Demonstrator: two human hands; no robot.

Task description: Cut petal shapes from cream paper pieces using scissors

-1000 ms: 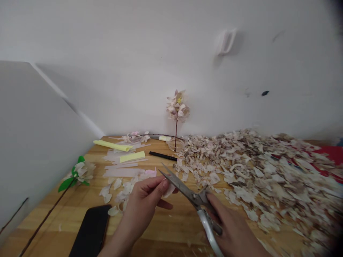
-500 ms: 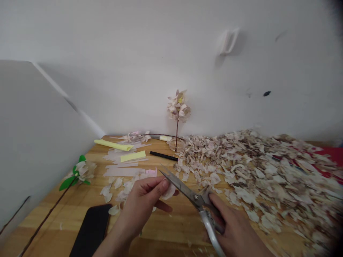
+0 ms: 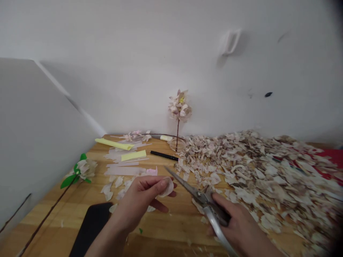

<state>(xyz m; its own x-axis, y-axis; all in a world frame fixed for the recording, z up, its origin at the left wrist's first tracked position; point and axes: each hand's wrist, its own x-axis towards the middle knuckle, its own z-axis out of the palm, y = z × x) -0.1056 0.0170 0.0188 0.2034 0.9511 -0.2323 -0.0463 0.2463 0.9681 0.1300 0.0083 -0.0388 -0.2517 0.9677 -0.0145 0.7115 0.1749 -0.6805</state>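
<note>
Between the thumb and fingers of my left hand point(image 3: 146, 194) is a pale, thin petal point(image 3: 167, 188), rounded in outline. My right hand point(image 3: 237, 223) grips a pair of metal scissors point(image 3: 197, 194) by the handles. Their blades look closed or nearly so, and point up and left toward the petal, a little apart from it. Several loose pale petals point(image 3: 107, 190) lie on the table just beyond and left of my left hand. Part of the scissor handles is hidden by my right fingers.
A heap of dried petals point(image 3: 257, 171) covers the table's right side. A flower on a stem point(image 3: 180, 107) stands against the wall. A black pen point(image 3: 164, 155), yellow paper point(image 3: 134, 155), a phone point(image 3: 92, 228) and a green-leaved flower point(image 3: 85, 169) lie around.
The scissors have drawn back to the right, away from the petal, and their blades have come together. The petal is still pinched in my left hand, now more fully visible.
</note>
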